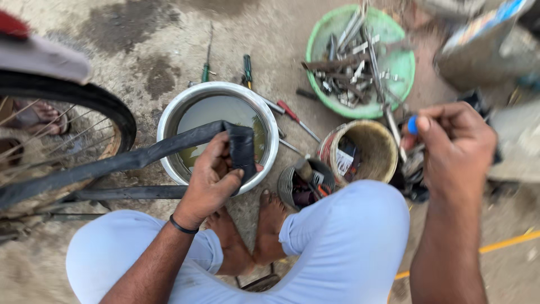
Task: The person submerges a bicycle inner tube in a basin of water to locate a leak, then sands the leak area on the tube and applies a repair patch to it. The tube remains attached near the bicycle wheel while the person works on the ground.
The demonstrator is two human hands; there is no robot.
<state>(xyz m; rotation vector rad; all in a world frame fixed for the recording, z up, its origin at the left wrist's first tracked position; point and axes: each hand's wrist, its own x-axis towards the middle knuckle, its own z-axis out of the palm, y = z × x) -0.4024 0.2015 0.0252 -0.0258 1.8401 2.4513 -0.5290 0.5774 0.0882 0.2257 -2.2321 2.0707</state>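
Over the steel water basin (pixel 169 121) at centre, the left hand (pixel 211 180) pinches a folded black inner tube (pixel 239 147), keeping the fold above the water. At three o'clock, the right hand (pixel 455 149) is closed around a small blue-capped item (pixel 413 124), lifted clear of the tool-filled green bowl (pixel 400 65).

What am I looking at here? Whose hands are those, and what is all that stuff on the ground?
A camera on a person's head looks down at their own hands, knees and bare feet. The left hand holds a folded black rubber tube over a metal bowl of water. The right hand holds something small with a blue tip; it is too blurry to name. On the ground lie a green basin of metal tools, screwdrivers and a bicycle wheel.
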